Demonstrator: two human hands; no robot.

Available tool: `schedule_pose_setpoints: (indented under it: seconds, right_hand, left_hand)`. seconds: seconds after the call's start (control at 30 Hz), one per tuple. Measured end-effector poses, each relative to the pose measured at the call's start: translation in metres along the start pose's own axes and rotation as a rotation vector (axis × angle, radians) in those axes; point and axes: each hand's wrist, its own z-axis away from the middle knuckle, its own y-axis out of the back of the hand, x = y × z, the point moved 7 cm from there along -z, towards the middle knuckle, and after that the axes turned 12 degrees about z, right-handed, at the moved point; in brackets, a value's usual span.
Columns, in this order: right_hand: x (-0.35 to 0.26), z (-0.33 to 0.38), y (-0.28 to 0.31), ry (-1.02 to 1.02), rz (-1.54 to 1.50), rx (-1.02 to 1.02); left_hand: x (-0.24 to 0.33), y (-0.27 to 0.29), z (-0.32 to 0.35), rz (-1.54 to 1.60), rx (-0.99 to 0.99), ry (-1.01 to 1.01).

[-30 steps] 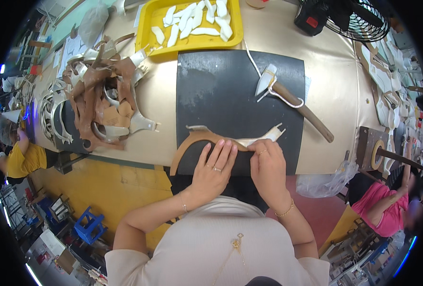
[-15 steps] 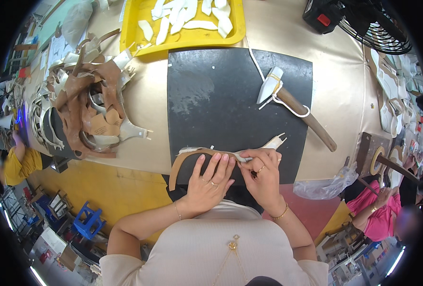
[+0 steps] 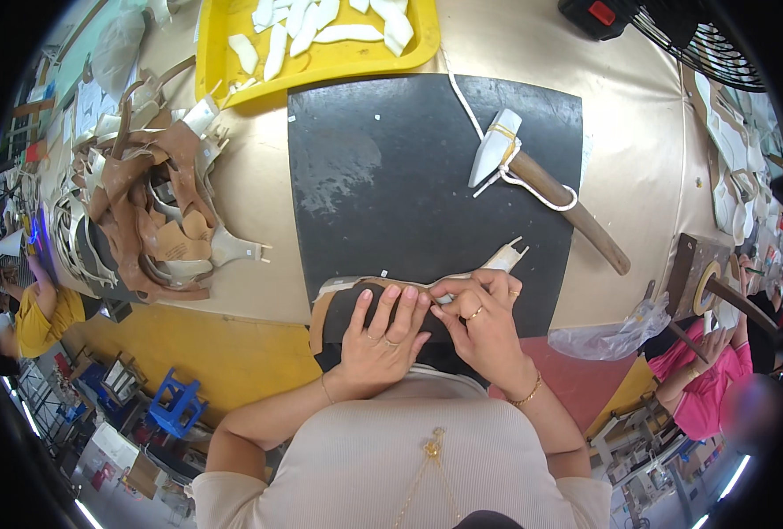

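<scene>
At the lower centre of the frame, the left hand lies flat, fingers spread and extended, pressing down on a curved brown leather strip with a pale lining at the near edge of a dark grey rectangular work mat. Just to its right, the right hand is curled, its fingertips pinching the same strip where its whitish end runs up toward the right. Above them, on the mat's upper right, rests a wooden-handled hammer with a white wrapped head and a white cord. Along the top edge sits a yellow plastic tray holding white cut pieces. Toward the left of the frame, a heap of brown and white leather cut-outs is piled on the beige tabletop.
</scene>
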Motion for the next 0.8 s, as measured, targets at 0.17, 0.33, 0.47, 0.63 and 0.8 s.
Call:
schedule_pose_setpoints:
  seconds: [0.17,0.33,0.47,0.63,0.8]
  right_hand:
    - [0.0,0.001,-0.005,0.02,0.057,0.052]
    - [-0.006,0.004,-0.004,0.051,0.113,0.136]
    - [-0.008,0.004,-0.002,0.054,0.184,0.134]
    - [-0.003,0.003,0.001,-0.066,0.095,0.148]
    - [-0.007,0.007,-0.001,-0.117,0.162,0.163]
  left_hand:
    - [0.001,0.002,-0.001,-0.02,-0.001,0.014]
    - [0.006,0.004,-0.004,-0.058,0.009,0.042]
    - [0.008,0.008,-0.01,-0.089,0.017,0.028]
    - [0.014,0.012,-0.019,-0.158,0.02,0.008]
    - [0.021,0.017,-0.024,-0.277,0.015,-0.036]
